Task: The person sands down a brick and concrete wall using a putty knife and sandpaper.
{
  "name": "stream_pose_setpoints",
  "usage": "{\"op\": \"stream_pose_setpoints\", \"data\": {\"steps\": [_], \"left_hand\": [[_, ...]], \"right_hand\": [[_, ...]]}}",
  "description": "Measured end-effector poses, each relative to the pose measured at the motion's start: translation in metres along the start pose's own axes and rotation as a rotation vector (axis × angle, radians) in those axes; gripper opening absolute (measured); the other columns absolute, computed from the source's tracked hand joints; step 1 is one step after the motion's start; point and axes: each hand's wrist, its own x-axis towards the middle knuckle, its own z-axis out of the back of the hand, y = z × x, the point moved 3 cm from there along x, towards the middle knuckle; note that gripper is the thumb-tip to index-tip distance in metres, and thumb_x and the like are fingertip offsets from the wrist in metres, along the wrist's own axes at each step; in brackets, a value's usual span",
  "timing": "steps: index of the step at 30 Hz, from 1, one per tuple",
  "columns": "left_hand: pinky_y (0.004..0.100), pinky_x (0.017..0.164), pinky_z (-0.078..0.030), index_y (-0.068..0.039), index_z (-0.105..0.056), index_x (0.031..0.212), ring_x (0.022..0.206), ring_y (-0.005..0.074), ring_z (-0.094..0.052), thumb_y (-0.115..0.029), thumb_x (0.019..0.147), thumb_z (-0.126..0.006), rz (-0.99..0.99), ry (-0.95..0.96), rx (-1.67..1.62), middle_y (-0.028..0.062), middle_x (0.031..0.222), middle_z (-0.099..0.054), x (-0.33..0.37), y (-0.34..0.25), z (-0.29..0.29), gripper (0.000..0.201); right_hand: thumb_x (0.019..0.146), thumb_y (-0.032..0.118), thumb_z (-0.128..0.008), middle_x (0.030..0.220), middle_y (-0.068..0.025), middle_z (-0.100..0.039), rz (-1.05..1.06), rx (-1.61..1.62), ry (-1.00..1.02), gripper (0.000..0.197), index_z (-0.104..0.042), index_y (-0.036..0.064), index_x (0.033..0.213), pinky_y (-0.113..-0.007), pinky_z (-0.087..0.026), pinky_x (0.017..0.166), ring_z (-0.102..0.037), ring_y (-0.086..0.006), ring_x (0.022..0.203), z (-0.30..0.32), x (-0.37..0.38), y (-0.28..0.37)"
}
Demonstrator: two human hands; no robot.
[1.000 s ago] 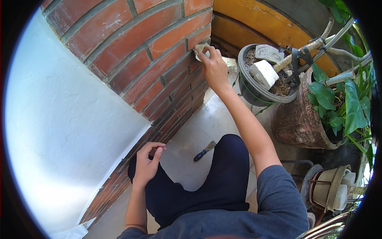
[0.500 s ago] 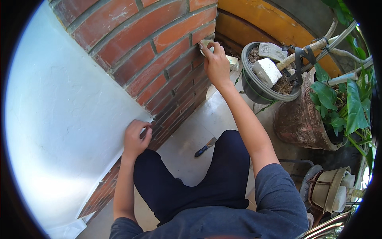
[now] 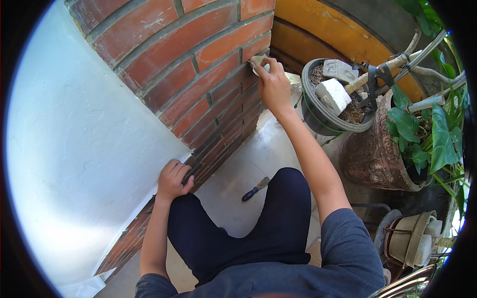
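My right hand (image 3: 275,85) reaches up to the far end of the brick wall (image 3: 181,79). Its fingers pinch a small pale folded sheet (image 3: 259,60), perhaps sandpaper, pressed against the brick near the corner. My left hand (image 3: 173,181) rests by my left knee, at the lower corner of the white wall panel (image 3: 94,139). Its fingers are loosely bent with the thumb apart, and I see nothing held in it. Between my knees a scraper with a dark handle (image 3: 255,189) lies on the tiled floor (image 3: 233,174).
To the right stands a grey pot (image 3: 318,111) holding soil, pale blocks and a branch. Behind it are a large brown pot (image 3: 367,149) with leafy plants (image 3: 442,134) and a beige pot (image 3: 401,241) on a stand. A yellow wall band (image 3: 323,30) runs along the back.
My right hand has shifted slightly right and down along the brick, still pinching the sheet. My left hand has turned a little, its thumb now farther from the fingers. The view has tilted slightly.
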Motion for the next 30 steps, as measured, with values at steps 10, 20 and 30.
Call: {"op": "stream_pose_setpoints", "data": {"steps": [10, 20, 30], "left_hand": [[0.0452, 0.078, -0.058, -0.003, -0.073, 0.097, 0.091, 0.0351, -0.067, -0.018, 0.073, -0.080, 0.015, 0.017, -0.005, 0.0129, 0.092, -0.070, -0.002, 0.001, 0.002, 0.030], [0.0449, 0.078, -0.058, -0.004, -0.074, 0.098, 0.092, 0.0353, -0.066, -0.020, 0.072, -0.081, -0.010, 0.040, 0.001, 0.0126, 0.092, -0.069, 0.001, 0.001, 0.005, 0.031], [0.0450, 0.090, -0.057, -0.007, -0.074, 0.101, 0.104, 0.0344, -0.065, -0.025, 0.077, -0.081, -0.025, 0.132, 0.011, 0.0100, 0.100, -0.069, 0.002, -0.003, 0.002, 0.031]], "right_hand": [[0.088, 0.000, -0.071, 0.117, -0.0064, -0.061, 0.036, -0.037, 0.020, 0.052, -0.075, 0.0178, 0.137, -0.042, -0.059, 0.078, -0.064, -0.0281, 0.102, 0.001, 0.005, -0.006], [0.088, 0.000, -0.072, 0.117, -0.0067, -0.061, 0.043, -0.048, 0.004, 0.054, -0.074, 0.0161, 0.139, -0.042, -0.059, 0.078, -0.064, -0.0285, 0.101, 0.001, 0.005, -0.005], [0.087, 0.001, -0.072, 0.118, -0.0069, -0.061, 0.104, -0.040, 0.085, 0.054, -0.074, 0.0171, 0.139, -0.040, -0.060, 0.077, -0.065, -0.0278, 0.101, 0.011, 0.010, -0.012]]}}
